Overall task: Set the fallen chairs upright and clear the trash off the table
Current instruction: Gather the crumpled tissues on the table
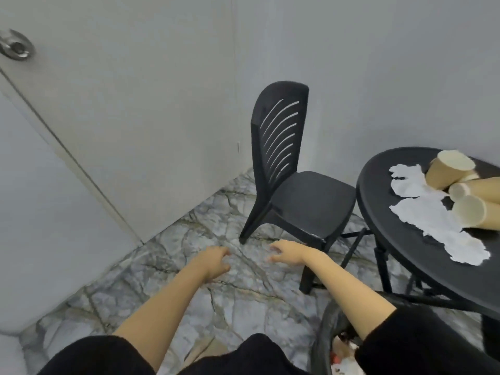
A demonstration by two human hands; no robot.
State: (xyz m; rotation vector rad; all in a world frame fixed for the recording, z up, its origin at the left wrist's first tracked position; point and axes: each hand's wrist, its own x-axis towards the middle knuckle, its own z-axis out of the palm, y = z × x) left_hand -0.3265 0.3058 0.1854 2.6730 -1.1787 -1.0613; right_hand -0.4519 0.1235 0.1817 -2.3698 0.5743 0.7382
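Observation:
A black plastic chair (297,185) stands upright on the marble floor, its slatted back toward the wall corner and its seat facing the round black table (405,255). On the table lie several tan paper cups (449,171) on their sides and crumpled white napkins (424,215). My left hand (213,262) and my right hand (286,253) hover in front of the chair, both empty with fingers spread, a short way from its front legs.
A grey door (40,212) with a metal knob (16,46) is at the left, grey walls behind the chair. A black bin with a bag (332,334) holding some trash stands below my right arm. Open marble floor (189,293) lies under my hands.

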